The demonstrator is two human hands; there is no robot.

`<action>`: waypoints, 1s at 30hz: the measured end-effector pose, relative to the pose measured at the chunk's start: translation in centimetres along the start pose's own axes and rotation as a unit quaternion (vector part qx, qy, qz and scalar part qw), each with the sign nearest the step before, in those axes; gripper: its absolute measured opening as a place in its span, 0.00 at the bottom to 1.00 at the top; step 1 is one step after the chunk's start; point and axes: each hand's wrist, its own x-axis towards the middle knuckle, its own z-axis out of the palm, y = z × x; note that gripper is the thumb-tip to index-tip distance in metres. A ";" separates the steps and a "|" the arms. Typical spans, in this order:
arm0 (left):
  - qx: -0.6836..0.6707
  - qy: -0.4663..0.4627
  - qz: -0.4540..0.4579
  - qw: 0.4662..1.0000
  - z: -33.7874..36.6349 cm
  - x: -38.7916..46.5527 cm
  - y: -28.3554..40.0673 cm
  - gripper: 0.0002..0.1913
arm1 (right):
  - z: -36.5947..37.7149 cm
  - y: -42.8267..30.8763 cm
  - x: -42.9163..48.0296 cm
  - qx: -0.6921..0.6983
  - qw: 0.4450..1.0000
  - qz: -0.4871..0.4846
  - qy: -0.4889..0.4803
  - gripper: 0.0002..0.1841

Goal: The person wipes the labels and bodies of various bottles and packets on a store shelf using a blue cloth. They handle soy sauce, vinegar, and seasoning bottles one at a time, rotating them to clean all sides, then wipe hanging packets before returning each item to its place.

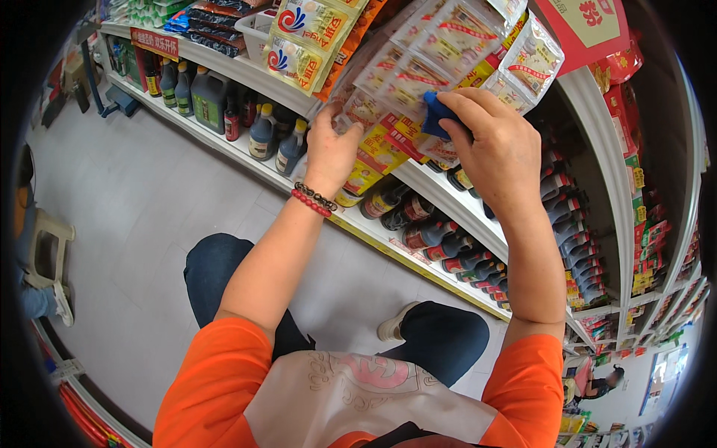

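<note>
My right hand point(493, 145) pinches a folded blue cloth point(436, 116) between thumb and fingers. The cloth rests against strips of clear plastic sachets point(417, 73) that hang at the shelf corner. At the left edge of these strips, my left hand point(333, 150) grips a sachet between its thumb and fingers; part of the fingertips is hidden behind the plastic. Yellow and red packets point(381, 148) hang just below and between my two hands. Gold Angel packets point(299, 42) hang to the left, above my left hand.
Dark sauce bottles point(260, 131) line the lower shelf point(246, 154) on the left, and more bottles point(431, 238) stand along the right side. A beige plastic stool point(49, 246) is on the floor at far left, beside a person's foot point(63, 305). Another person point(596, 383) appears at lower right.
</note>
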 end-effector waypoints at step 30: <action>-0.275 -0.422 -0.437 0.745 -9.4 -12.2 -0.7 0.21 | 9.8 -3.7 -1.7 0.095 0.978 0.027 0.181 0.08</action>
